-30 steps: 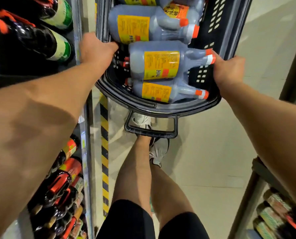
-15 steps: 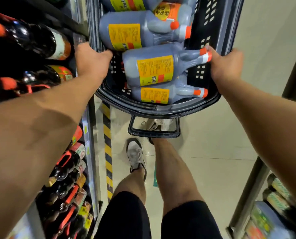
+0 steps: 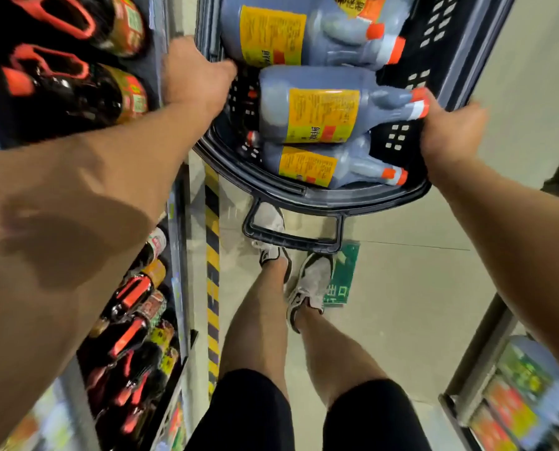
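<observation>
From the head view, looking straight down: carries a black plastic basket out in front of the body, above the legs and off the floor. Grips its left rim with the left hand, fingers curled over the edge and down inside, knuckles up. Clamps the right rim with the right hand in the same way, fingers wrapped round the edge, somewhat blurred. Inside the basket: grey jugs lying on their sides, each with a yellow label and an orange-and-white cap pointing right. Middle jug on top of the lower jug, its cap just beside the right thumb, impossible to tell whether touching. Upper jug farther from the body, partly cut off by the top edge. Below the near rim, hanging loose: a black drop handle. Under it, two grey shoes on pale tiles, one ahead of the other, beside a green floor sign. Left of the feet, along the shelf foot: yellow-and-black striped tape. On the left shelves, close beside the left hand: dark bottles with red handles, more of them lower down. At the lower right: another shelf with colourful packs, blurred.
</observation>
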Motion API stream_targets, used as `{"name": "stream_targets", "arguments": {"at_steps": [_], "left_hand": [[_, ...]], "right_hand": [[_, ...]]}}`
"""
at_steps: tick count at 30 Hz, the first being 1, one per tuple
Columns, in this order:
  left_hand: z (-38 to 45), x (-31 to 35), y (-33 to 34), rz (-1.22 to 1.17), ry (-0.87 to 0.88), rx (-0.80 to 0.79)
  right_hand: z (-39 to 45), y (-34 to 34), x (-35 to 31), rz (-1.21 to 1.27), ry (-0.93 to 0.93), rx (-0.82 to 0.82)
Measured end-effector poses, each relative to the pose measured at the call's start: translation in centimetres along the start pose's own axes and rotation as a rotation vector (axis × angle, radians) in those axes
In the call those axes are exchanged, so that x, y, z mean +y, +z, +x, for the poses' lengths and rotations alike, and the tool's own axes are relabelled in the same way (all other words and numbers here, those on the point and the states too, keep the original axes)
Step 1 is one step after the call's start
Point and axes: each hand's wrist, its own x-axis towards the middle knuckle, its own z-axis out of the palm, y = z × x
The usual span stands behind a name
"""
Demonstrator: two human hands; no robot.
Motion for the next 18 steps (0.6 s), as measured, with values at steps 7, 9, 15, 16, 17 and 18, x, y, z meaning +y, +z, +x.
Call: {"name": "stream_targets", "arguments": {"at_steps": [7, 9, 15, 16, 17, 18], "left_hand": [[-5.7, -9.6, 1.6, -0.074, 0.036, 0.002], [-7.4, -12.4, 1.9, -0.103, 0.04, 0.008], [-12.9, -18.9, 2.3, -0.076, 0.066, -0.006], [-13.7, -20.2, 2.3, -0.08, 0.074, -0.01], [-14.8, -21.2, 2.2, -0.085, 0.078, -0.014], [-15.5, -22.3, 2.3, -0.091, 0.081, -0.018]], "right_hand": [[-5.9, -0.4, 9.0, -0.009, -0.028, -0.009], [-7.7, -0.3, 11.5, -0.001, 0.0, -0.005], [-13.6, -0.6, 17.9, 0.008, 0.029, 0.004], [-14.7, -0.7, 18.9, 0.009, 0.026, 0.006], [-15.7, -0.7, 19.9, 0.0, 0.017, 0.009], [-16.6, -0.7, 20.8, -0.009, 0.006, 0.012]]}}
